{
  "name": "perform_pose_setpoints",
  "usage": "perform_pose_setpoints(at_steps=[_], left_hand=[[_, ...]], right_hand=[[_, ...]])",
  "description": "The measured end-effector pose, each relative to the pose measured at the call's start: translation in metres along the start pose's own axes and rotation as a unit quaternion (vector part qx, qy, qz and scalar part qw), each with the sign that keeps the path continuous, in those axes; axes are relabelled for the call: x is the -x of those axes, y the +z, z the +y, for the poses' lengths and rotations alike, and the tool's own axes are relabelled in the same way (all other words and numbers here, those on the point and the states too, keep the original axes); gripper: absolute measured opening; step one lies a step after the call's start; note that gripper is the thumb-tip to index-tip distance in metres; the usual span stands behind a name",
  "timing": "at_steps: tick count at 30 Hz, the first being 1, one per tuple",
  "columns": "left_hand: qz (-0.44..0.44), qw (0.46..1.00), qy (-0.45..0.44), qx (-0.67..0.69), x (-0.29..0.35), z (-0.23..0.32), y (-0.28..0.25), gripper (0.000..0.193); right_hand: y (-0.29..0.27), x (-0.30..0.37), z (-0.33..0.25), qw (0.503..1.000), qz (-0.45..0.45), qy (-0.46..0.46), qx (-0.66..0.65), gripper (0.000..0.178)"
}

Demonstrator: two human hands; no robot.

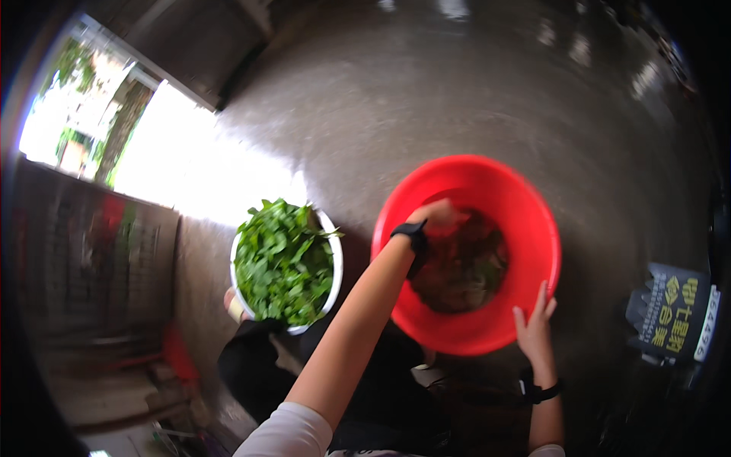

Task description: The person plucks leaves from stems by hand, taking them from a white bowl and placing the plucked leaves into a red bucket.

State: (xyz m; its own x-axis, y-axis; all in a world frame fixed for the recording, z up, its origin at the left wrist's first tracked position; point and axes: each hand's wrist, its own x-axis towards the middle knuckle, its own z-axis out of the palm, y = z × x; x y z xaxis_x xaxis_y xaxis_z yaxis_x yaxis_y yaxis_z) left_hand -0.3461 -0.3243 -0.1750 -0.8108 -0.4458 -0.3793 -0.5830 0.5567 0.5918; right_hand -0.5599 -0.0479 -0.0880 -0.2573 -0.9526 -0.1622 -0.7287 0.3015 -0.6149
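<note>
Your left hand (pixel 438 215) clutches wet greens (pixel 461 266) in the red basin (pixel 533 228). Your right hand (pixel 535 320), released, steadies its rim. The leaves look soft and slippery; gather them loosely.

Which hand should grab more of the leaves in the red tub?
Left, probably. The left hand is already down inside the red tub on the wet leaves; the right hand only rests on its rim.

Floor (pixel 457 91): grey concrete, glossy, catching sunlight at the left. Sitting on it: red basin (pixel 533 228) holding dark wet greens; white bowl (pixel 333 266) just to its left, carrying fresh green leaves; dark printed bag (pixel 670 312) lying at the right.
</note>
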Motion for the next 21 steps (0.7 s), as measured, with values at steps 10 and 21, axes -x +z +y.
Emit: perform_pose_setpoints(at_steps=[10, 21], left_hand=[[0.399, 0.744, -0.102, 0.526, 0.308, -0.050, -0.143, 0.036], [0.453, 0.646, -0.414, 0.453, 0.330, -0.174, 0.109, 0.031]], right_hand=[[0.000, -0.002, 0.020, 1.000, -0.010, 0.007, 0.016, 0.068], [0.003, -0.005, 0.016, 0.999, -0.038, 0.010, 0.027, 0.068]])
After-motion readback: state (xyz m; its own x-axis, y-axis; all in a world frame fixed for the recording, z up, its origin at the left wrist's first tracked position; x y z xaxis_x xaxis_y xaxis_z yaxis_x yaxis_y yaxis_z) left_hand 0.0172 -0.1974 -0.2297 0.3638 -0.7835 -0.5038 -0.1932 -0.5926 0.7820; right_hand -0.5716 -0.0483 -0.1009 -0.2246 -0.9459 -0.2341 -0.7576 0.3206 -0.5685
